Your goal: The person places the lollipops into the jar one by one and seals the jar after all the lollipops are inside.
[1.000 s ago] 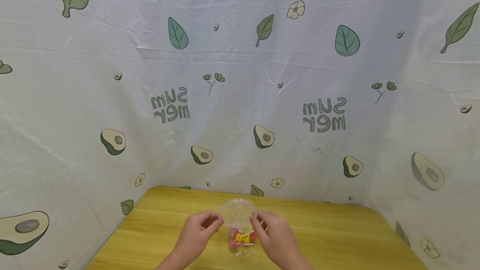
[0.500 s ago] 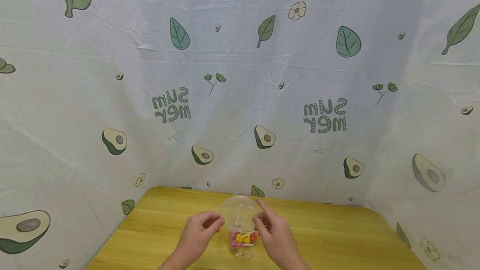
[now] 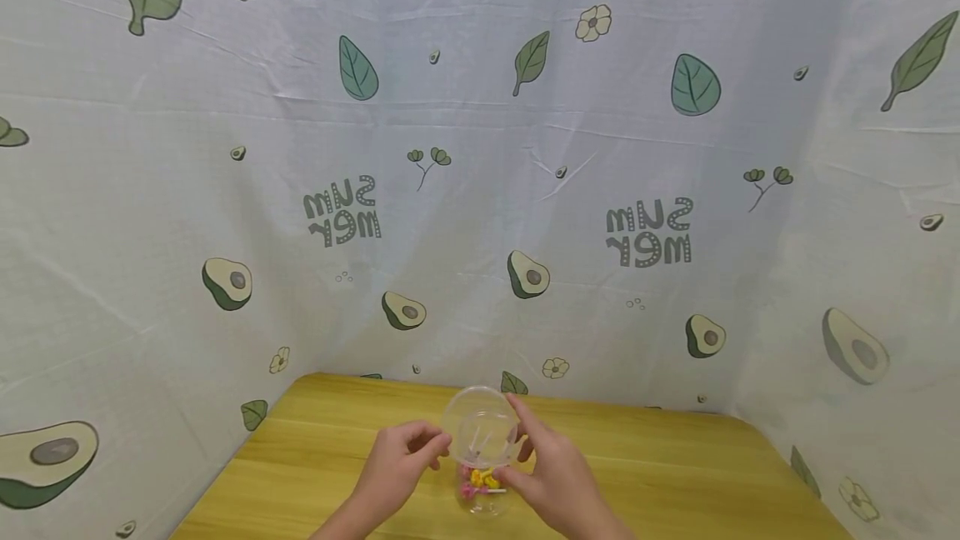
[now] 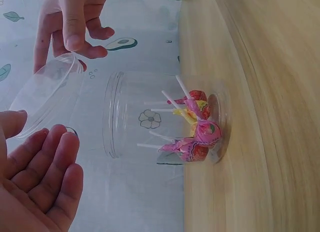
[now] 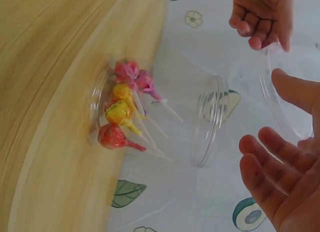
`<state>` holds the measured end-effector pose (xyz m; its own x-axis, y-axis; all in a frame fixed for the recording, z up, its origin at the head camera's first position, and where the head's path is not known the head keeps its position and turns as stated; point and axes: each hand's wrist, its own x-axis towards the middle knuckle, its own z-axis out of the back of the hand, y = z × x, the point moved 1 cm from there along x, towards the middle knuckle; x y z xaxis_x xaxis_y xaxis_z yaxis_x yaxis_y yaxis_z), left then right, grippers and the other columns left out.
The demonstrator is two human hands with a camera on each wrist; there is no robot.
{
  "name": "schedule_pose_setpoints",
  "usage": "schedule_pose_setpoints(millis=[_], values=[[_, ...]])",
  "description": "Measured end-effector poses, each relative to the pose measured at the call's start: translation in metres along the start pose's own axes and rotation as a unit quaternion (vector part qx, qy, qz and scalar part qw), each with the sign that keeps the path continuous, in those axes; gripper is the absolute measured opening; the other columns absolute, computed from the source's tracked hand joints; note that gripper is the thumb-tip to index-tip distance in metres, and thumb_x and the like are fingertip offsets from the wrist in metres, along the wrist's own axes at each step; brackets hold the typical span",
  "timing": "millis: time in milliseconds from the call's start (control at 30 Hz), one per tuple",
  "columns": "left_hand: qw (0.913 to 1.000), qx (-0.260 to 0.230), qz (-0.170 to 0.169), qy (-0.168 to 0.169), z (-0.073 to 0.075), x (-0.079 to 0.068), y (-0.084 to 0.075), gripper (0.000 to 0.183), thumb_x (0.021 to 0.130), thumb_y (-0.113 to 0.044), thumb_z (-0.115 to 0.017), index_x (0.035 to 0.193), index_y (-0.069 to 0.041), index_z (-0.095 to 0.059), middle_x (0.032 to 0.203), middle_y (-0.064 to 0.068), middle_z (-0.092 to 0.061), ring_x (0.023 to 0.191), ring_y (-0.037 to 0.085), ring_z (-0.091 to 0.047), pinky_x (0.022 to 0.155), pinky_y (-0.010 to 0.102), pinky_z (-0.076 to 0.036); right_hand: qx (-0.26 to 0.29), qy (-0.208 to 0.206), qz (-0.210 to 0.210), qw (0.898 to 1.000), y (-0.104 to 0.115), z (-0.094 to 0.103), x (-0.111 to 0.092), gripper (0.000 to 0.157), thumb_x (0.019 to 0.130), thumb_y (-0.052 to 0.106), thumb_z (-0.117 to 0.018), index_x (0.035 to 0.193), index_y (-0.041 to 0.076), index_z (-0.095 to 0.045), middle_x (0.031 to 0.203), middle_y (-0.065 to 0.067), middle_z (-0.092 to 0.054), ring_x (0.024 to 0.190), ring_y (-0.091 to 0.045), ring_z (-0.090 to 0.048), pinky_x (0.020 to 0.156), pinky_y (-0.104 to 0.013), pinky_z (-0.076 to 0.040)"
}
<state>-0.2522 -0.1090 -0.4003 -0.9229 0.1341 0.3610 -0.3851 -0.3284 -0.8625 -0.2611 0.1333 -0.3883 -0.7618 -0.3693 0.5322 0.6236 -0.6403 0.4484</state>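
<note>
A clear round plastic lid (image 3: 474, 408) is held tilted above a clear plastic jar (image 3: 484, 510). My left hand (image 3: 405, 461) pinches the lid's left edge between thumb and forefinger. On the opposite side, my right hand (image 3: 551, 473) grips the rim, forefinger stretched along the far edge and thumb at the near one. The other fingers of both hands are off the lid. Below, the jar stands upright and uncovered on the table, its ringed mouth (image 4: 113, 114) apart from the lid in the left wrist view. Several wrapped lollipops (image 5: 120, 111), pink, yellow and red, lie at its bottom, white sticks pointing upward.
The wood-grain table (image 3: 315, 457) extends around the jar on both sides. Behind it and at the sides hangs a pale cloth (image 3: 465, 223) printed with avocados, leaves and flowers, reaching down to the table's back edge.
The lid has tipped up further, showing more of its round face. My right forefinger has straightened along the far rim, and the right thumb has shifted toward the near edge. My left hand barely moves.
</note>
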Motion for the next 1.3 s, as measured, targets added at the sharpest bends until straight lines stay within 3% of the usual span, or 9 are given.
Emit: schedule_pose_setpoints(millis=[133,333,500,833,1100,1300], values=[[1.0000,-0.003,0.006,0.003,-0.002,0.003,0.001,0.029,0.098,-0.037,-0.065,0.093,-0.009,-0.075,0.082,-0.002,-0.073,0.068,0.009,-0.063,0.061,0.024,-0.048,-0.031,0.002,-0.003,1.000,0.001,0.002,0.001,0.090,0.078,0.026,-0.088,0.153,0.020,-0.040,0.092,0.009,-0.061,0.070,-0.001,-0.051,0.055,-0.019,-0.041],[1.0000,-0.003,0.006,0.004,-0.004,0.008,0.001,0.030,0.098,-0.041,-0.064,0.093,-0.014,-0.075,0.082,-0.003,-0.072,0.070,0.011,-0.065,0.062,0.025,-0.048,-0.010,0.011,-0.023,1.000,-0.003,0.001,0.004,0.081,0.083,0.027,-0.084,0.152,0.015,-0.042,0.090,0.008,-0.056,0.063,0.003,-0.046,0.054,-0.019,-0.042],[0.9995,-0.031,0.010,0.004,-0.006,0.010,-0.002,0.029,0.098,-0.034,-0.066,0.094,-0.008,-0.075,0.083,0.001,-0.073,0.072,0.012,-0.066,0.064,0.025,-0.051,-0.010,-0.002,-0.036,0.999,-0.002,0.000,0.005,0.087,0.077,0.028,-0.089,0.150,0.011,-0.044,0.088,0.006,-0.056,0.066,-0.001,-0.046,0.056,-0.019,-0.043],[0.9986,-0.039,0.030,-0.019,-0.013,0.016,0.000,0.027,0.100,-0.030,-0.064,0.093,-0.006,-0.075,0.080,0.002,-0.071,0.069,0.014,-0.066,0.065,0.026,-0.055,-0.072,-0.026,-0.043,0.996,-0.002,-0.004,0.006,0.092,0.073,0.035,-0.091,0.148,0.010,-0.044,0.090,0.012,-0.054,0.072,-0.003,-0.044,0.058,-0.019,-0.039],[0.9932,-0.101,0.040,-0.042,-0.018,0.018,0.001,0.035,0.098,-0.031,-0.067,0.105,0.004,-0.072,0.088,0.018,-0.072,0.070,0.017,-0.068,0.065,0.026,-0.058,-0.077,-0.028,-0.053,0.995,-0.003,-0.008,0.007,0.090,0.075,0.040,-0.088,0.147,0.009,-0.045,0.094,0.013,-0.055,0.077,-0.007,-0.052,0.065,-0.021,-0.043],[0.9912,-0.116,0.030,-0.057,-0.021,0.019,0.002,0.045,0.096,-0.023,-0.070,0.129,0.005,-0.059,0.084,0.010,-0.073,0.070,0.019,-0.071,0.065,0.027,-0.059,-0.079,-0.044,-0.046,0.995,-0.003,-0.012,0.007,0.090,0.074,0.038,-0.090,0.146,0.007,-0.047,0.094,0.013,-0.053,0.075,-0.006,-0.049,0.064,-0.021,-0.042]])
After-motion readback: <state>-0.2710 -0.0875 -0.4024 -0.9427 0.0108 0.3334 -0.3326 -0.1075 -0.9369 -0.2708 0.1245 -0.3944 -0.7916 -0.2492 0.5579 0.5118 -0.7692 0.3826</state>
